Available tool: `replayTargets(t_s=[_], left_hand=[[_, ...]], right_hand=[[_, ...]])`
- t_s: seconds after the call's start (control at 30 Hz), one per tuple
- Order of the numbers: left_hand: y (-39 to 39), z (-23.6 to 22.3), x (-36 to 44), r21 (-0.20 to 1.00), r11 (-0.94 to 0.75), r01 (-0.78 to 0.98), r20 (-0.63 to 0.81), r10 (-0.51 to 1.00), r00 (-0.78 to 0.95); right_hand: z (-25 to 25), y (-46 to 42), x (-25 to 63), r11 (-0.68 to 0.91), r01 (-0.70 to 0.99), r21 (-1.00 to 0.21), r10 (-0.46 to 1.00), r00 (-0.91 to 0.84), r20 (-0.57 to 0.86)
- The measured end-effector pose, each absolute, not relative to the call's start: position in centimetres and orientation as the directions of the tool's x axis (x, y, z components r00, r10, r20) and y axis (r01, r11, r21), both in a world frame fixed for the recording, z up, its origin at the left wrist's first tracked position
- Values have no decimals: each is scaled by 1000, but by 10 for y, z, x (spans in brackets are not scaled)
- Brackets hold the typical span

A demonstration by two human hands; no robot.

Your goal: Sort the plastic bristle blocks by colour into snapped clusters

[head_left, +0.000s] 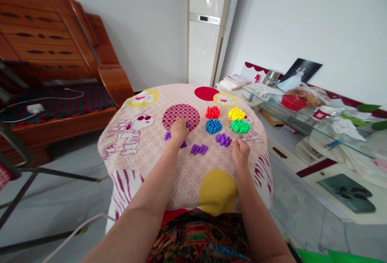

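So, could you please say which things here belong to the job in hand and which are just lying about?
In use: purple pieces; likely red cluster, blue cluster, yellow cluster, green cluster.
Lying about: red bowl, stacked papers.

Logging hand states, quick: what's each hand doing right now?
Left hand: curled at a purple piece; grip can't be told.
Right hand: curled beside the purple cluster; whether it holds anything can't be told.
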State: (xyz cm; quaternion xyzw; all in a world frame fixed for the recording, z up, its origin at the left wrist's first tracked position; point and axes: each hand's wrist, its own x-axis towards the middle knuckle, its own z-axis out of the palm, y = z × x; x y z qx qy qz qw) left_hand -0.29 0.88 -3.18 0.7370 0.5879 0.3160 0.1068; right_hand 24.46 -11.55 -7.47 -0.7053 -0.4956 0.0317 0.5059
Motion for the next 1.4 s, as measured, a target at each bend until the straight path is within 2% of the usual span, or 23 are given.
replayTargets(t_s=[0.13, 0.27, 0.43, 0.63, 0.97, 1.3, 1.4], left_hand=[[-10, -20, 19, 552, -432, 713, 362, 895, 262], [-32, -18, 43, 636, -600, 485, 395, 793, 463], [-51, -31, 65, 605, -696, 386, 415, 690, 593], [-54, -42, 74, 581, -738, 343, 486, 652, 582], [-60, -43, 75, 657, -608, 446, 367, 774, 516], [-58, -46, 83, 594, -613, 521, 361, 782, 507], [-54, -34, 67, 529, -579, 620, 349, 815, 463]], right_hand=[[-75, -116, 245, 4, 668, -745, 729, 508, 459], [-75, -117, 245, 9, 674, -739, 730, 501, 465], [-74, -117, 245, 13, 666, -745, 729, 504, 463], [-74, -117, 245, 16, 659, -752, 734, 503, 456], [-73, -118, 244, 35, 673, -738, 726, 490, 482], [-73, -118, 244, 33, 660, -751, 734, 494, 466], [-72, -118, 244, 39, 657, -753, 737, 490, 466]])
